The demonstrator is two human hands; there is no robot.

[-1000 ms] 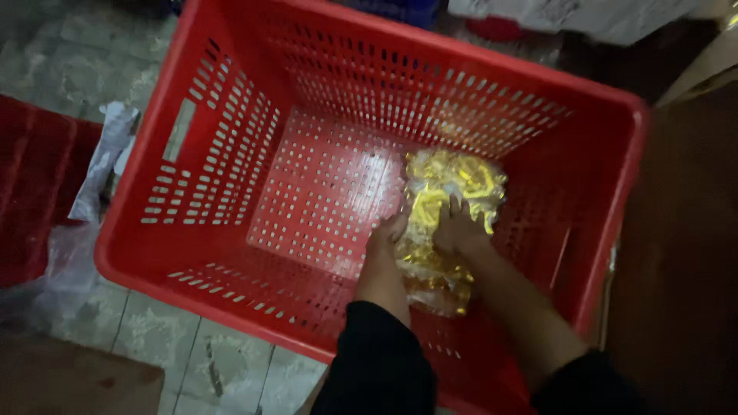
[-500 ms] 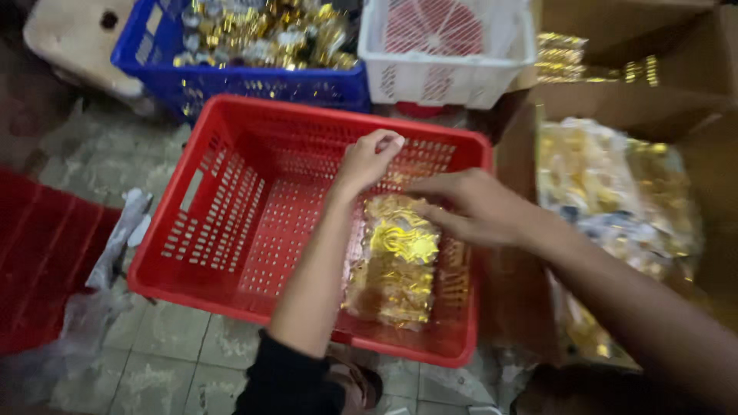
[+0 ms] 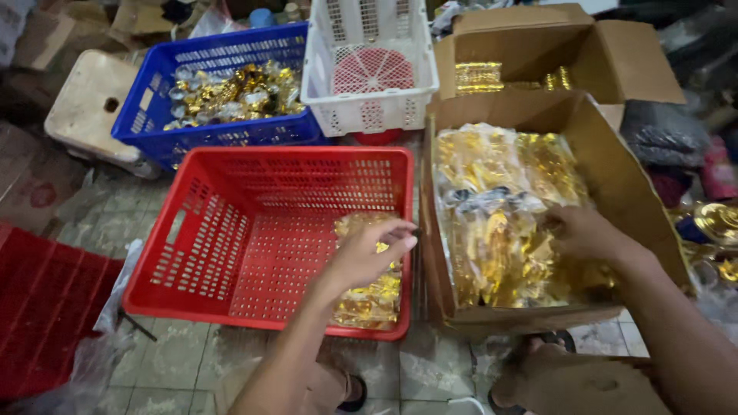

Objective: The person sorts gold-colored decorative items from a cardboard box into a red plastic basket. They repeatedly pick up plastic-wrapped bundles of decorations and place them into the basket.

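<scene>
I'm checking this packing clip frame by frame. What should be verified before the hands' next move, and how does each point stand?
1. Left hand empty, over the red crate: ok.
2. Gold packet lies inside the red crate: ok.
3. Right hand on the gold packets in the cardboard box: ok.
4. Right hand's grip closed on a packet: cannot tell.
5. Room in the red crate: ok.

gold foil packets (image 3: 507, 223) filling cardboard box (image 3: 615, 177)
</scene>
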